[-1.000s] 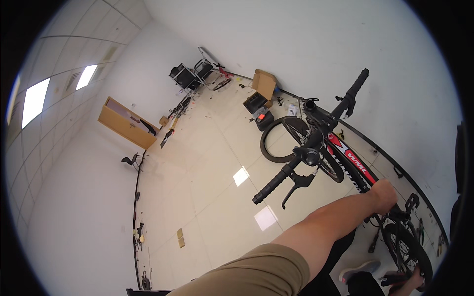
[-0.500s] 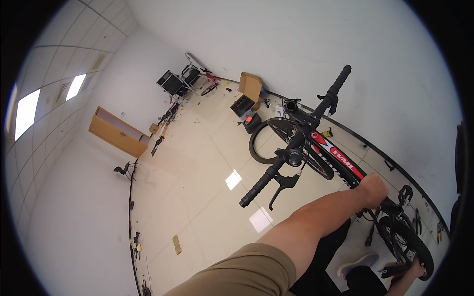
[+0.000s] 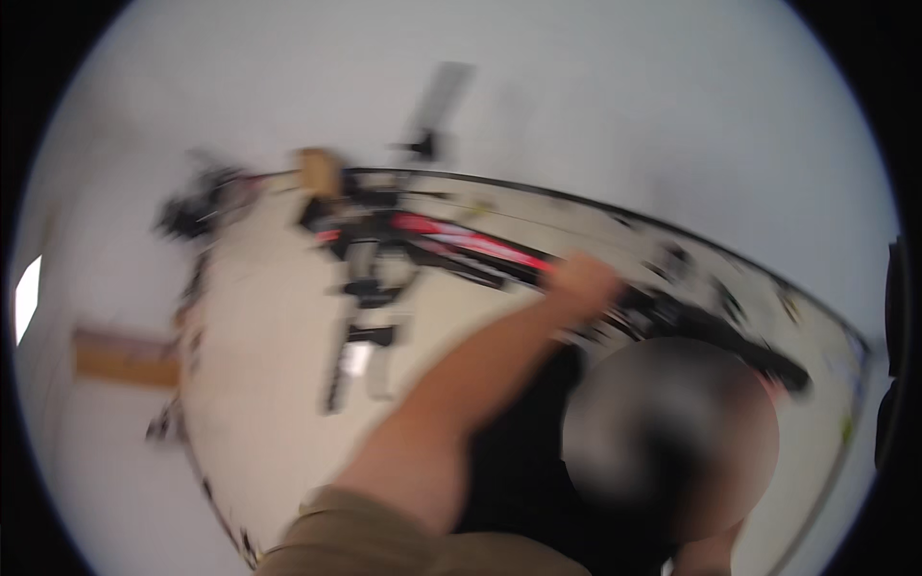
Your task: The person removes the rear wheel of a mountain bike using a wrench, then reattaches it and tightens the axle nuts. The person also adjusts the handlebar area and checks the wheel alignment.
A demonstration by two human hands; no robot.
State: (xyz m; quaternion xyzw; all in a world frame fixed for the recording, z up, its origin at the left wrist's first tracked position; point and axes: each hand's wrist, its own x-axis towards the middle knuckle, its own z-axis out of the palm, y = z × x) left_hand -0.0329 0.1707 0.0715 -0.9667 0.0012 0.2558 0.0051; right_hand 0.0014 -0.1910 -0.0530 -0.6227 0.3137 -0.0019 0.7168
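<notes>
A black bicycle with a red and white frame tube (image 3: 471, 240) stretches from the upper left toward the right, smeared by motion. My left hand (image 3: 586, 285) is closed around the frame tube near its rear end. The left end of the handlebar (image 3: 338, 372), with its brake lever, points down toward me; its right end (image 3: 444, 96) rises against the wall. My right forearm (image 3: 709, 552) shows at the lower edge. A round blurred patch hides my right hand and what it touches. Dark bicycle parts (image 3: 768, 360) stick out beyond the patch.
A white wall with a dark skirting (image 3: 538, 192) runs behind the bicycle. An open cardboard box (image 3: 319, 175) stands by it. Blurred small tools (image 3: 789, 302) lie along the wall. Dark chairs (image 3: 197, 206) and a wooden door (image 3: 125, 360) are at the left.
The view has swung to the right, so the bicycle and room appear shifted left. My left hand keeps its hold on the frame. My right hand, earlier at the rear wheel, is now hidden.
</notes>
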